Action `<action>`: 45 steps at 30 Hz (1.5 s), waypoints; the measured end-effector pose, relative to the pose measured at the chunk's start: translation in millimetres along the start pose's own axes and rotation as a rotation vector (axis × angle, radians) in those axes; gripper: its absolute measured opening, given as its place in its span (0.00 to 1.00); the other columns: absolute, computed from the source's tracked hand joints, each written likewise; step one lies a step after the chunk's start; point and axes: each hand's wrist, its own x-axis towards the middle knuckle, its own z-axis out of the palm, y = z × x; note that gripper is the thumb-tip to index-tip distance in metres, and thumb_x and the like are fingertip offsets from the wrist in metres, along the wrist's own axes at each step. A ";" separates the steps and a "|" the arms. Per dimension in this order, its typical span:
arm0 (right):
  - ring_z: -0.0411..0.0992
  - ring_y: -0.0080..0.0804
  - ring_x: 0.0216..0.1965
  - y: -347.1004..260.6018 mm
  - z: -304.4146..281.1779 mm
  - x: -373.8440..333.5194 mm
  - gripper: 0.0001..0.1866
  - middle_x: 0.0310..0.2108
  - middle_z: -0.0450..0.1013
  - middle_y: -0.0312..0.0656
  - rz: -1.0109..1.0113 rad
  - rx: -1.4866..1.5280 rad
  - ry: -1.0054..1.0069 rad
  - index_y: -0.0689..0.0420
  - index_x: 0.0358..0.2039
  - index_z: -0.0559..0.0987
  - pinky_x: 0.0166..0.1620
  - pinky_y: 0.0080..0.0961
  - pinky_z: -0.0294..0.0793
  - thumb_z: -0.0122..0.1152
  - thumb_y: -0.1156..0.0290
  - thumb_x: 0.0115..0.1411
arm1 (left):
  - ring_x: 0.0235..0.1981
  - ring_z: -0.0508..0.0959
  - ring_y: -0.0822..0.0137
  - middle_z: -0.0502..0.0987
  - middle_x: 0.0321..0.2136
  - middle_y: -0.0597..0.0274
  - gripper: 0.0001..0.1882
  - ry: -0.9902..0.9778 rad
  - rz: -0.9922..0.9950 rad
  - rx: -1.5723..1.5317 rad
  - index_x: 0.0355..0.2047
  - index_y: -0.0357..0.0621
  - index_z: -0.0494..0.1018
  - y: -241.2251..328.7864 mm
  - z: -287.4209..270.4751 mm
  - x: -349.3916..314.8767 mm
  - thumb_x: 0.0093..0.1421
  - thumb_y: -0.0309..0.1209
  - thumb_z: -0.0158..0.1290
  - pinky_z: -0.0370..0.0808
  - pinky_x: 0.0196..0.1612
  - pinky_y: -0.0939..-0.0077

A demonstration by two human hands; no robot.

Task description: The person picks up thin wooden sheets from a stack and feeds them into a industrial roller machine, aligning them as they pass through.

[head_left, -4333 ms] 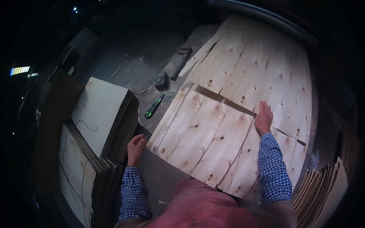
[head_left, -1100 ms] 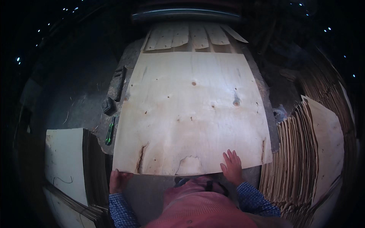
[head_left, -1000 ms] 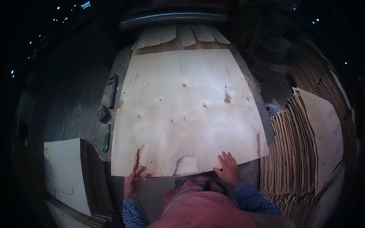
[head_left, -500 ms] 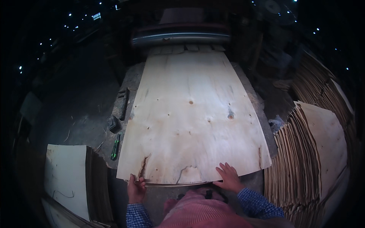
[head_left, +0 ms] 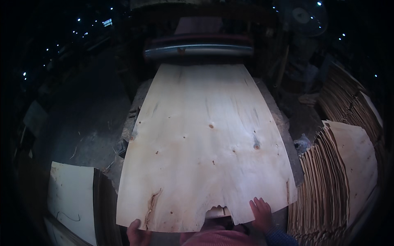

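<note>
A large pale wood veneer sheet (head_left: 193, 151) with dark knots and cracks lies in front of me, its near part raised. My left hand (head_left: 137, 233) grips the near left edge, thumb on top and fingers hidden underneath. At the right part of the near edge, my right hand (head_left: 262, 213) holds the sheet with its fingers on top; its thumb is out of sight. Between my hands the near edge has a ragged notch, through which a strip of something pale shows below. A long crack runs up from the edge near my left hand.
Beyond the sheet stands a machine with a shiny roller (head_left: 199, 51). Veneer stacks stand on the right (head_left: 326, 176) and at the lower left (head_left: 74, 197). The worktable (head_left: 283, 119) shows along the sheet's sides. A fan (head_left: 301, 15) is at the upper right.
The sheet's near edge has come up and toward me with both hands. The notch now gapes, the small pieces past the far edge are out of sight, and the sheet covers the green cutter.
</note>
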 end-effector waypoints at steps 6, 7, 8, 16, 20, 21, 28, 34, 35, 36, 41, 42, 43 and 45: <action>0.56 0.57 0.67 18.7 -18.0 92.0 0.41 0.66 0.61 0.50 -0.029 -0.005 0.019 0.58 0.64 0.67 0.66 0.56 0.53 0.56 0.79 0.43 | 0.56 0.75 0.51 0.72 0.56 0.50 0.23 -0.292 -0.013 0.203 0.61 0.39 0.62 -6.1 39.4 87.0 0.68 0.34 0.48 0.75 0.56 0.48; 0.55 0.55 0.68 29.7 -10.1 123.1 0.40 0.66 0.61 0.49 -0.026 0.022 0.031 0.57 0.64 0.66 0.67 0.56 0.51 0.54 0.81 0.44 | 0.49 0.79 0.53 0.77 0.49 0.54 0.18 -0.243 0.036 0.319 0.53 0.40 0.70 -14.1 41.6 101.7 0.68 0.37 0.50 0.80 0.47 0.61; 0.54 0.55 0.69 43.3 -1.5 151.9 0.41 0.66 0.60 0.49 -0.031 0.009 0.039 0.57 0.65 0.65 0.68 0.56 0.50 0.54 0.81 0.45 | 0.46 0.80 0.57 0.78 0.45 0.57 0.15 -0.232 0.062 0.405 0.49 0.40 0.72 -22.8 40.1 113.2 0.68 0.37 0.51 0.80 0.44 0.68; 0.49 0.52 0.72 134.9 72.2 341.7 0.41 0.70 0.56 0.47 -0.096 -0.026 0.071 0.55 0.67 0.62 0.70 0.54 0.47 0.52 0.84 0.50 | 0.35 0.79 0.73 0.82 0.35 0.61 0.14 0.297 0.621 1.092 0.43 0.35 0.80 -15.9 -41.4 161.9 0.63 0.32 0.56 0.75 0.40 0.77; 0.54 0.53 0.69 136.5 79.0 410.3 0.34 0.68 0.58 0.47 0.019 -0.254 0.073 0.54 0.66 0.64 0.67 0.50 0.55 0.58 0.74 0.58 | 0.37 0.81 0.69 0.84 0.35 0.58 0.14 0.320 0.542 1.295 0.42 0.37 0.81 -9.8 -44.6 182.6 0.60 0.33 0.57 0.76 0.42 0.74; 0.56 0.53 0.68 133.7 81.9 421.1 0.32 0.68 0.60 0.48 0.012 -0.218 0.108 0.54 0.65 0.66 0.66 0.51 0.58 0.59 0.69 0.59 | 0.37 0.81 0.69 0.84 0.35 0.58 0.14 0.298 0.503 1.337 0.41 0.38 0.81 -10.0 -39.0 183.8 0.59 0.33 0.57 0.76 0.42 0.73; 0.52 0.53 0.70 96.0 125.7 325.5 0.29 0.68 0.59 0.47 0.007 -0.168 0.173 0.55 0.64 0.67 0.67 0.53 0.52 0.55 0.57 0.65 | 0.34 0.82 0.60 0.83 0.31 0.49 0.17 0.095 0.394 1.368 0.38 0.37 0.80 -62.2 2.5 166.0 0.59 0.39 0.59 0.77 0.40 0.68; 0.53 0.54 0.69 53.6 101.4 141.7 0.32 0.68 0.58 0.50 -0.025 -0.026 0.063 0.56 0.63 0.67 0.67 0.54 0.53 0.62 0.60 0.61 | 0.35 0.82 0.60 0.82 0.33 0.46 0.22 -0.069 0.277 1.495 0.39 0.27 0.76 -105.1 -0.8 167.6 0.59 0.40 0.60 0.78 0.40 0.66; 0.53 0.55 0.69 46.4 95.7 112.4 0.32 0.67 0.58 0.51 -0.034 -0.012 0.035 0.57 0.63 0.68 0.67 0.55 0.53 0.63 0.59 0.60 | 0.34 0.82 0.64 0.82 0.35 0.51 0.19 -0.134 0.058 1.214 0.43 0.29 0.75 -101.3 1.2 167.7 0.61 0.36 0.59 0.79 0.39 0.71; 0.53 0.56 0.69 37.7 91.3 88.0 0.34 0.67 0.59 0.51 -0.028 0.004 0.036 0.57 0.63 0.68 0.66 0.55 0.54 0.64 0.57 0.59 | 0.33 0.82 0.69 0.82 0.37 0.56 0.17 -0.172 -0.139 0.923 0.47 0.31 0.74 -95.7 4.5 165.3 0.63 0.31 0.58 0.80 0.39 0.75; 0.54 0.57 0.68 -5.5 63.4 15.8 0.43 0.67 0.59 0.51 -0.036 0.051 -0.067 0.57 0.63 0.67 0.65 0.57 0.54 0.69 0.48 0.52 | 0.33 0.82 0.72 0.82 0.38 0.60 0.15 -0.399 -0.044 0.843 0.50 0.34 0.73 -66.1 38.3 134.5 0.65 0.28 0.56 0.80 0.39 0.76; 0.54 0.57 0.68 -13.2 55.9 5.9 0.44 0.67 0.59 0.51 -0.044 0.071 -0.080 0.57 0.63 0.68 0.65 0.58 0.54 0.70 0.47 0.50 | 0.33 0.82 0.72 0.82 0.38 0.60 0.15 -0.469 -0.022 0.793 0.50 0.34 0.73 -62.3 42.6 125.7 0.65 0.27 0.56 0.80 0.39 0.76; 0.54 0.57 0.68 -18.7 48.9 -0.5 0.46 0.67 0.59 0.50 -0.073 0.071 -0.084 0.56 0.63 0.68 0.64 0.59 0.54 0.71 0.45 0.49 | 0.34 0.82 0.72 0.82 0.38 0.60 0.16 -0.532 0.032 0.777 0.50 0.33 0.72 -58.7 43.5 116.1 0.64 0.27 0.55 0.80 0.40 0.76; 0.55 0.56 0.68 -23.4 37.2 -11.1 0.46 0.67 0.59 0.50 -0.067 0.069 -0.094 0.55 0.64 0.67 0.65 0.60 0.53 0.71 0.44 0.48 | 0.38 0.81 0.71 0.81 0.41 0.58 0.17 -0.488 0.025 0.777 0.52 0.33 0.72 -53.2 37.2 99.4 0.64 0.26 0.56 0.79 0.43 0.75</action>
